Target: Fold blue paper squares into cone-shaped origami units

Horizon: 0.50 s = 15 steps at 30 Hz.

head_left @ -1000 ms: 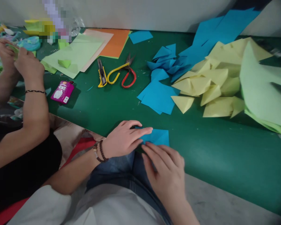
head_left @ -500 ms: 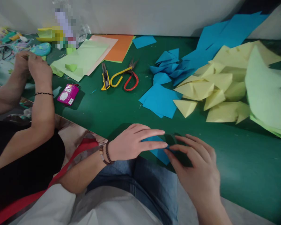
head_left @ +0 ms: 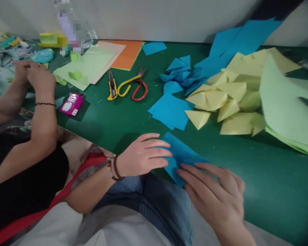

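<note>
Paper [head_left: 179,150] | partly hidden beneath left hand [head_left: 143,155], right hand [head_left: 218,194] | folding unclear

Left hand [head_left: 145,154] flat on blue sheet [head_left: 181,150], right hand [head_left: 217,193] touching it, near desk [head_left: 269,181] edge. Scissors [head_left: 138,79] beside yellow cutter [head_left: 112,86].

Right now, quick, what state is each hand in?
Left hand: open, over the blue paper.
Right hand: touching the same paper; can't tell whether it's pinching.

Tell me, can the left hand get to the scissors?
Probably yes: nothing but green table shows between the left hand and the scissors, though it would first leave the blue paper beneath.
</note>
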Available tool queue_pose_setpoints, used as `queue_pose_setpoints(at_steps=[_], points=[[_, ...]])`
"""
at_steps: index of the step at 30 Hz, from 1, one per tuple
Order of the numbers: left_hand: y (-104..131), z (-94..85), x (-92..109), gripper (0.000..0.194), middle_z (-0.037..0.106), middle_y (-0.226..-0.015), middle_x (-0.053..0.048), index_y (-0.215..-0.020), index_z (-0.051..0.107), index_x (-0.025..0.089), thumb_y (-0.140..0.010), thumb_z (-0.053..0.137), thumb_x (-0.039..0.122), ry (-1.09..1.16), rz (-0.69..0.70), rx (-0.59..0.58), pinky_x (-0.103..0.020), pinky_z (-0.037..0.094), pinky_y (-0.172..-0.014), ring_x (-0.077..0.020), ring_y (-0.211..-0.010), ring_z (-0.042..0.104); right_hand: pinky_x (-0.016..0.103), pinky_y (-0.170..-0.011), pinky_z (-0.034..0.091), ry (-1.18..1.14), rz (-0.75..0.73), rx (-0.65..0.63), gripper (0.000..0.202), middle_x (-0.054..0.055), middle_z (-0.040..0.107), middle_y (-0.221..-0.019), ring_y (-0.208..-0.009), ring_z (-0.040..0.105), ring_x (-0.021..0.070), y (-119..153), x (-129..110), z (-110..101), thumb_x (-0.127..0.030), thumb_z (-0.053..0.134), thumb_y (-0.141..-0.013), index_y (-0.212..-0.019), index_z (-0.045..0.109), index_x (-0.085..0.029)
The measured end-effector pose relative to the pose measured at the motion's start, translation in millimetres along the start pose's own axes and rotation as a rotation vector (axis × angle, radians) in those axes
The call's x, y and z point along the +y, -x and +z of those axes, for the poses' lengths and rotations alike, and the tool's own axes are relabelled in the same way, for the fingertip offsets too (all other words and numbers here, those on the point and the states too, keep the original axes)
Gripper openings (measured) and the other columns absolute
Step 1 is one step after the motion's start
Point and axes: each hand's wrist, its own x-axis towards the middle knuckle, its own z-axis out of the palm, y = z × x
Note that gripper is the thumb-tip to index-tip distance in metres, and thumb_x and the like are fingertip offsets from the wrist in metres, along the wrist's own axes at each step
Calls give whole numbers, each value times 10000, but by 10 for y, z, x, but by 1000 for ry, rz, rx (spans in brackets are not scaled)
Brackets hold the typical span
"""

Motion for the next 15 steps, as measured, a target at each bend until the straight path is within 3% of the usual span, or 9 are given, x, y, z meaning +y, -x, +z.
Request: queue_pose_setpoints(at_steps=[3, 6, 9, 11, 15], points=[[68, 37, -25, 233, 721, -1165, 17, -974, 689, 213, -937, 469, 149, -18, -58, -218, -411, 304, -1185, -152, -1201, 592, 397, -758, 439, 38, -101, -48, 196, -20, 780, -954, -878, 674, 225, 33, 66, 21, -157, 600, -895, -1039, 695, -251], [87, 60, -34, 280, 690, -1229, -36, -1129, 666, 194, -922, 482, 232, 20, -118, -307, -441, 254, -1211, -179, -1283, 541, 403, -771, 418, 13, -153, -88, 238, -25, 776, -974, -903, 654, 231, 40, 108, 31, -164, 514, -941, -1044, 708, -257], [78, 64, -42, 277, 707, -1194, -31, -1077, 693, 219, -991, 445, 306, 33, -107, -300, -434, 294, -1190, -171, -1251, 575, 398, -771, 406, 11, -164, -106, 262, -28, 774, -973, -912, 634, 230, 19, 120, -3, -162, 503, -941, -1042, 717, -275], [78, 62, -50, 272, 710, -1191, -18, -984, 711, 213, -999, 440, 244, 29, -99, -281, -422, 324, -1173, -165, -1241, 586, 394, -781, 403, 13, -152, -132, 263, -19, 772, -981, -924, 627, 229, -4, 121, -32, -160, 495, -947, -1045, 715, -266], [96, 63, -73, 211, 700, -1217, -24, -977, 701, 189, -976, 490, 209, 59, -80, -242, -432, 338, -1170, -183, -1241, 589, 373, -794, 403, -15, -85, -158, 148, -23, 772, -927, -904, 618, 214, -60, 143, -48, -184, 595, -917, -991, 708, -243]])
